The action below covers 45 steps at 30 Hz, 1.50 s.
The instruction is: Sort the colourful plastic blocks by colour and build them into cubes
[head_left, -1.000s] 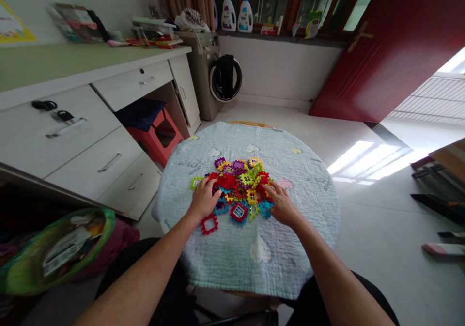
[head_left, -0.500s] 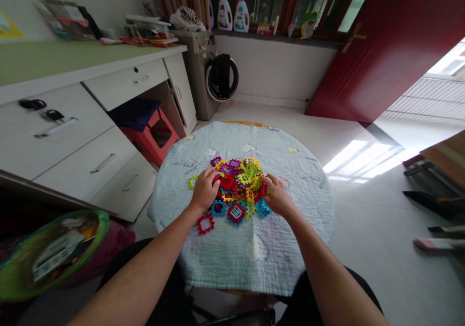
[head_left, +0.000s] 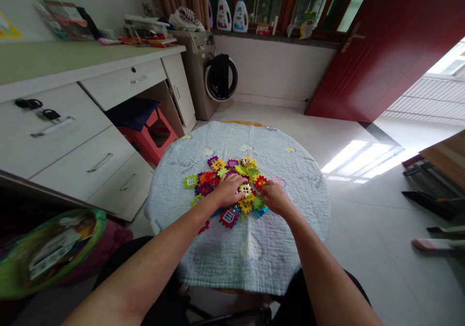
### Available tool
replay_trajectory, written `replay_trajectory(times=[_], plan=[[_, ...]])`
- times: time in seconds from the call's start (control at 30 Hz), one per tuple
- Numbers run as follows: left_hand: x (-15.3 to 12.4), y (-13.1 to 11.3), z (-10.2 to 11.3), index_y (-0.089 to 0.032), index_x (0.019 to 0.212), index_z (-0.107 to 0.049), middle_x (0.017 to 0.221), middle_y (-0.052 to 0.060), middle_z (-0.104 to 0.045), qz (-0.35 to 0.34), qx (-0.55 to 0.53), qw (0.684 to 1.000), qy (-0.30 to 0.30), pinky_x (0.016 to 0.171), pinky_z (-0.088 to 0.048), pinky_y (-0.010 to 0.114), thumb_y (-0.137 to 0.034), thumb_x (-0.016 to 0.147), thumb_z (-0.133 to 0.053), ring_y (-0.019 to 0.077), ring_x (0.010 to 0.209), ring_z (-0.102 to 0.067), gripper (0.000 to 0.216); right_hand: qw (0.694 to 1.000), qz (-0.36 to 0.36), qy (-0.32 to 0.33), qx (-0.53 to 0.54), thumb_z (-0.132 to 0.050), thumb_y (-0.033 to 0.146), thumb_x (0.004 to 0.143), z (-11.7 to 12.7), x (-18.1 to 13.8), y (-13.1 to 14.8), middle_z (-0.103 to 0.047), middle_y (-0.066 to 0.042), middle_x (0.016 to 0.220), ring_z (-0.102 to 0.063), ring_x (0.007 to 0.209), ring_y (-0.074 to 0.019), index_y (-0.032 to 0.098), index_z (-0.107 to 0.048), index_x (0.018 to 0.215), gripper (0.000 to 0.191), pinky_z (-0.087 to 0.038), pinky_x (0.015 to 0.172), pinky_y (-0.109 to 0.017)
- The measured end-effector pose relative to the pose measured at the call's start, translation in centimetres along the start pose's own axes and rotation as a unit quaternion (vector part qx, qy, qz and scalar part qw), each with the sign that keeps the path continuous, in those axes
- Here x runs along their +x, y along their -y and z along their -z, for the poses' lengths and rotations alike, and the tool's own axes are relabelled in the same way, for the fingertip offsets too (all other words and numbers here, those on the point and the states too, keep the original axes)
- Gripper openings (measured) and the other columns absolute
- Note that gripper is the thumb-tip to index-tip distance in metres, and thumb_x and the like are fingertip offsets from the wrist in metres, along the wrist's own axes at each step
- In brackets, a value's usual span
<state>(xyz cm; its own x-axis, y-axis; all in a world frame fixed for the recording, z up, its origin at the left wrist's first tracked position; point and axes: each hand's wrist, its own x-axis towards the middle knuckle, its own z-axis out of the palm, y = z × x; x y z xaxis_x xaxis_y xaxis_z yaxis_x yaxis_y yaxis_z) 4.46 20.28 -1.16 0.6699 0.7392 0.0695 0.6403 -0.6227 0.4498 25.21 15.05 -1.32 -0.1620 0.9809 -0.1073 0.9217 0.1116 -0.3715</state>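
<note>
A pile of toothed plastic building blocks in many colours lies on a round, cloth-covered table (head_left: 218, 268). My left hand (head_left: 228, 190) reaches over the middle of the pile. Its thumb and fingers close around a light green block with a white window (head_left: 245, 189). My right hand (head_left: 275, 196) is at the pile's right edge with its fingers curled in. Beside those fingertips is a red block with a yellow window (head_left: 260, 181); whether they grip anything is hidden. Nearer to me lies a red block with a pale window (head_left: 229, 217). A green block (head_left: 191, 181) sits at the left.
White drawers (head_left: 90, 156) and a red stool (head_left: 156, 137) stand to the left. A lined bin (head_left: 101, 239) is by my left arm. Farther back are a washing machine (head_left: 199, 74) with its door open and a red door (head_left: 363, 50).
My left hand has moved right, from the pile's left side onto its middle. The blocks have been stirred about, and a light green block shows at its fingers. My right hand has curled more.
</note>
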Motion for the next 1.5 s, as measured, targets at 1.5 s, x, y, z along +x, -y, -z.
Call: replay_trajectory(times=[1.5], plan=[[-5.4,6.8,2.1,-0.02,0.108,-0.063,0.116,0.011,-0.06,0.113,0.047,0.992,-0.035,0.101,-0.04,0.041,-0.015,0.072,-0.06,0.0256,0.11,-0.055,0.036,0.998,0.055,0.006,-0.039,-0.066,0.02,0.07,-2.9,0.9,5.2,-0.049,-0.01,0.113,-0.046,0.104,-0.0255,0.023,-0.055,0.119,0.05,-0.041,0.09,-0.036]])
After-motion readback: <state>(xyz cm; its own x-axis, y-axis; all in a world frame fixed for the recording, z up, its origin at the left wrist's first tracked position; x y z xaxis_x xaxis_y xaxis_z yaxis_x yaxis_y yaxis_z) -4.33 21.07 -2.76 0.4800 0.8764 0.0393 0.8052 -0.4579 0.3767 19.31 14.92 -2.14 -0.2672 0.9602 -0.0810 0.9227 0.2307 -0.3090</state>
